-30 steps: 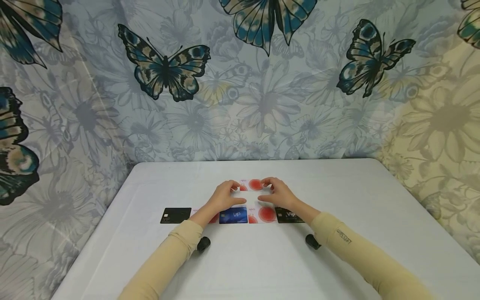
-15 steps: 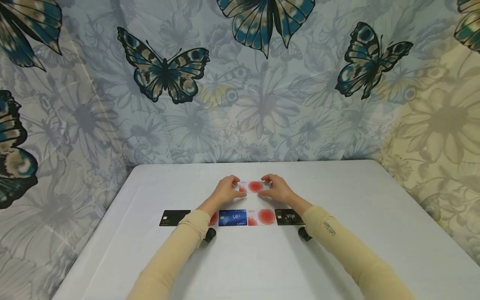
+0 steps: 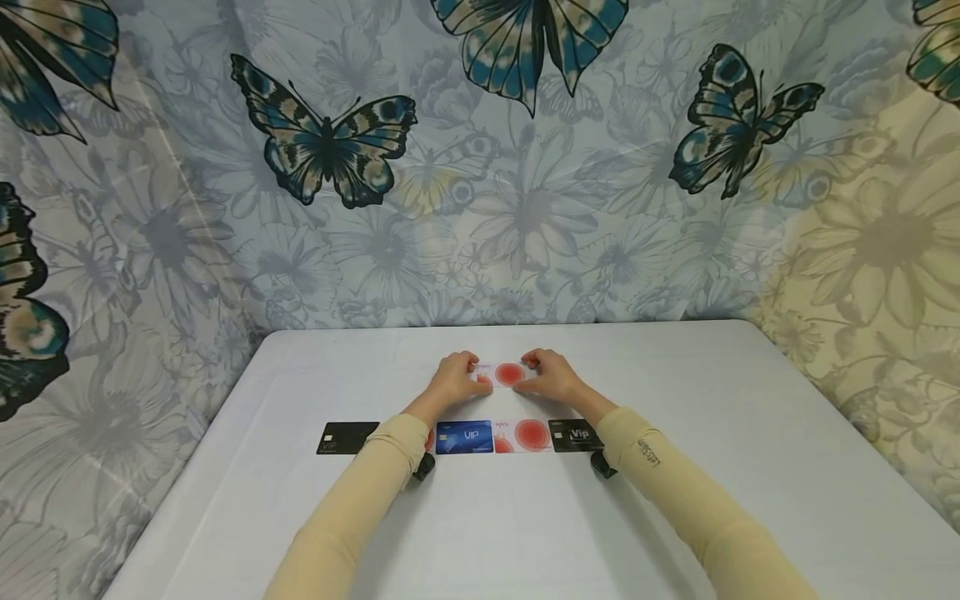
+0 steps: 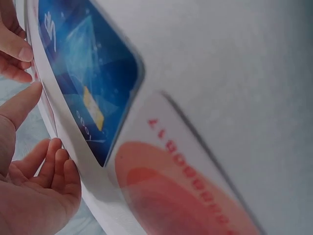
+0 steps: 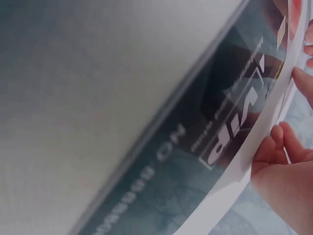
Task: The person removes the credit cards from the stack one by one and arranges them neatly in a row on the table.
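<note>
A white card with red circles (image 3: 510, 374) lies on the table between both hands. My left hand (image 3: 452, 381) holds its left end, thumb at the near edge and curled fingers at the side. At the opposite end, my right hand (image 3: 557, 379) grips it the same way. Both wrist views show this card only as a thin sliver. Nearer to me runs a row: a black card (image 3: 347, 438), a white-and-red card (image 4: 161, 196) mostly behind the left wrist, a blue VIP card (image 3: 464, 437), another white-and-red card (image 3: 529, 435) and a black Vip card (image 3: 575, 436), partly covered by the right sleeve.
The white table (image 3: 480, 525) reaches back to a butterfly-and-flower cloth (image 3: 525, 250) hanging behind it. A black wrist camera (image 3: 424, 467) sits under the left wrist, and a second black wrist camera (image 3: 602, 464) under the right.
Both hands have closed in on the far card, thumbs moving up to its near edge. The forearms have drawn slightly inward. The row of cards stays where it was.
</note>
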A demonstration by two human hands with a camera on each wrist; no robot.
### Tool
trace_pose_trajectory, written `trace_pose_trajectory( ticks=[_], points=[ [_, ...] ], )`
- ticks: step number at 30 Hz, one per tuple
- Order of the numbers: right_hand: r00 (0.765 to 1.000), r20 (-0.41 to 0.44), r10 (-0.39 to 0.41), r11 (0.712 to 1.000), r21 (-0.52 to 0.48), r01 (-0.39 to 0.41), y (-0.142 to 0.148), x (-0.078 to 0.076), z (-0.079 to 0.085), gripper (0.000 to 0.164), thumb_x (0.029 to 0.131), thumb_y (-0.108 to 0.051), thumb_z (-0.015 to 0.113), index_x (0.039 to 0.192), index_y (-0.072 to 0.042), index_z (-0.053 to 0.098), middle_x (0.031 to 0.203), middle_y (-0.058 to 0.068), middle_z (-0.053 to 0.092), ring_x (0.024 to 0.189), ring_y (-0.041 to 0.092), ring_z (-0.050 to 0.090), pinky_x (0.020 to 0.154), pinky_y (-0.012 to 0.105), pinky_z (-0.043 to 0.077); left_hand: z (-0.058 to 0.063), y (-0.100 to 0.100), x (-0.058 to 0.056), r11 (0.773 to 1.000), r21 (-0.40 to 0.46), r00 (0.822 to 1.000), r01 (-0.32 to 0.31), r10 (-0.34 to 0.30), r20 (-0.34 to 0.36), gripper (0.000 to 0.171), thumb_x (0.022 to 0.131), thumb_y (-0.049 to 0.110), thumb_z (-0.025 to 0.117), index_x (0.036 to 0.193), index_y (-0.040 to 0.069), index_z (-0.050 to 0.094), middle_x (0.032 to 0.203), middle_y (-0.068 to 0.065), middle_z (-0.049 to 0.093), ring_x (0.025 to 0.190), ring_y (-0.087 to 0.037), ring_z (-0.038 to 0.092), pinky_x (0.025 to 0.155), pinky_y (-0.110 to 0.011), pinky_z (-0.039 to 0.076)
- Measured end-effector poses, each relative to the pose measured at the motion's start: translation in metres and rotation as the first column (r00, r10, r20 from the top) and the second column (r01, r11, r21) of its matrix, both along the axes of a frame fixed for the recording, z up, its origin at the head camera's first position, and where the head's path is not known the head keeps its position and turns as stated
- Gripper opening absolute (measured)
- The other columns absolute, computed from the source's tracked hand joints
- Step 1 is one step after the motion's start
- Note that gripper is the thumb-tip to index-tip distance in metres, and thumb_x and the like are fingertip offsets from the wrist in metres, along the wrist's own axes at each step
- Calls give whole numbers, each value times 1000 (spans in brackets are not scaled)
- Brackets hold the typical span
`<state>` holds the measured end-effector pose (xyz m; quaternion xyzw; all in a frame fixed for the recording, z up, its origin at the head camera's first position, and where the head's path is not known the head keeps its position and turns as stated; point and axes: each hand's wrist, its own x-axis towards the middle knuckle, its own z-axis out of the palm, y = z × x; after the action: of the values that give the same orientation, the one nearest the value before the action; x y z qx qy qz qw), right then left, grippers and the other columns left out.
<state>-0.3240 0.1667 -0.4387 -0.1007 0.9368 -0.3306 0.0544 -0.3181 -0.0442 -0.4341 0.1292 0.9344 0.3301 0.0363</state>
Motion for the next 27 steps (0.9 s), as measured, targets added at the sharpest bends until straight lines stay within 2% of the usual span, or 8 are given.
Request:
trace_pose_trajectory(
  ticks=[8,14,21,27],
  points=[
    [1000,9,12,999,31,-12,1,-4,-2,53,83,-25,79,123,2,58,112,14,57,100,27,49,93,41,43,-3,-1,-5,999,-37,999,-3,1,-33,50,79,24,80,116,-4,61,94,-8,54,94,-26,49,88,-38,43],
    [999,33,6,999,31,-7,1,-5,-1,52,83,-25,78,124,1,58,112,14,56,102,27,48,94,41,43,-5,-1,-6,1000,-17,1000,3,-3,-31,49,80,24,80,118,-2,63,100,-10,58,98,-27,51,91,-39,43],
    [999,40,27,1000,-2,-27,3,-4,2,53,83,-28,79,121,2,57,111,15,55,101,28,48,93,40,44,-7,-2,-8,1000,14,1000,4,-3,-28,47,79,23,80,116,-2,63,98,-10,57,95,-27,50,88,-38,43],
    [999,53,6,1000,-26,-4,1,-5,-1,53,84,-22,78,123,3,54,112,15,55,101,28,48,95,41,43,-7,-2,-8,1000,23,999,-1,2,-36,46,79,22,80,114,-2,63,97,-9,57,93,-26,49,86,-37,43]
  ],
)
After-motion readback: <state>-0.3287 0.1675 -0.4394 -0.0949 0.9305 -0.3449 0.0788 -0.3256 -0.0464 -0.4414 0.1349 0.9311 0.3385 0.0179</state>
